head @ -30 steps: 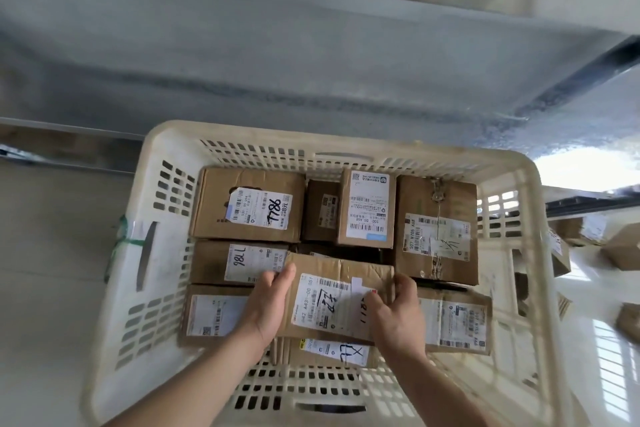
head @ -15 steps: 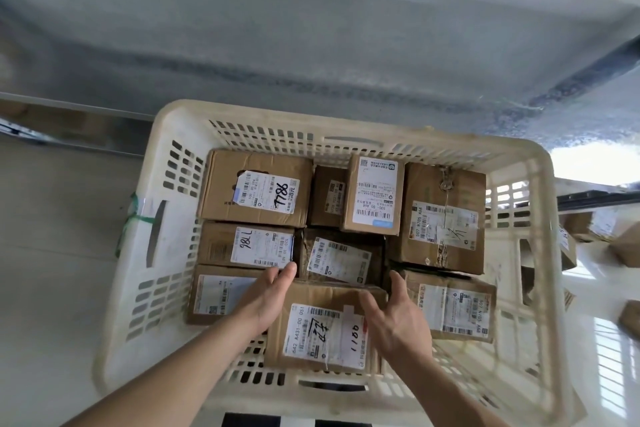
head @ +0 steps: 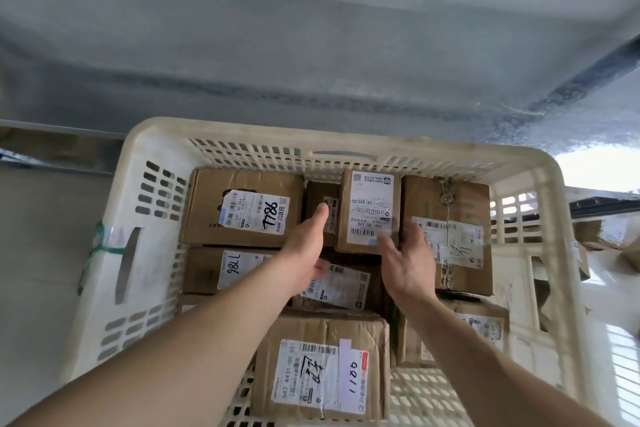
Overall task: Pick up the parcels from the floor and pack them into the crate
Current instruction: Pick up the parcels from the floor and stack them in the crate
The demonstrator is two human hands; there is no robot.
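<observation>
- Floor [head: 38, 253]: pale, left of crate; grey wall above.
- Crate [head: 145, 156]: cream plastic, slotted walls, green band [head: 95, 250] on its left wall by the handle slot.
- "7786" parcel [head: 242, 206]: brown box, back-left corner of crate, label up.
- "98L" parcel [head: 221, 269]: just in front of the 7786 one, against left wall, partly under the left forearm.
- Left hand [head: 304, 250]: fingers straight, together, palm facing right, holds nothing; fingertips over a small dark parcel [head: 320, 198] at the back row; contact unclear.
- Low parcel [head: 341, 286]: sits lower in the middle, white label, between the two wrists.
- "1100" parcel [head: 322, 364]: big box at near wall of crate, label up, between the forearms, no hand on it.
- Tall parcel [head: 370, 211]: stands higher than neighbours, back row centre, white label with blue patch.
- Right hand [head: 407, 260]: open, fingers spread loosely, blurred; fingertips at the tall parcel's lower right corner; grip not evident.
- Taped parcel [head: 457, 239]: back-right, just beside right hand.
- Near-right parcel [head: 485, 326]: partly under right forearm.
- Loose parcels [head: 588, 236] on floor outside crate, right edge.
</observation>
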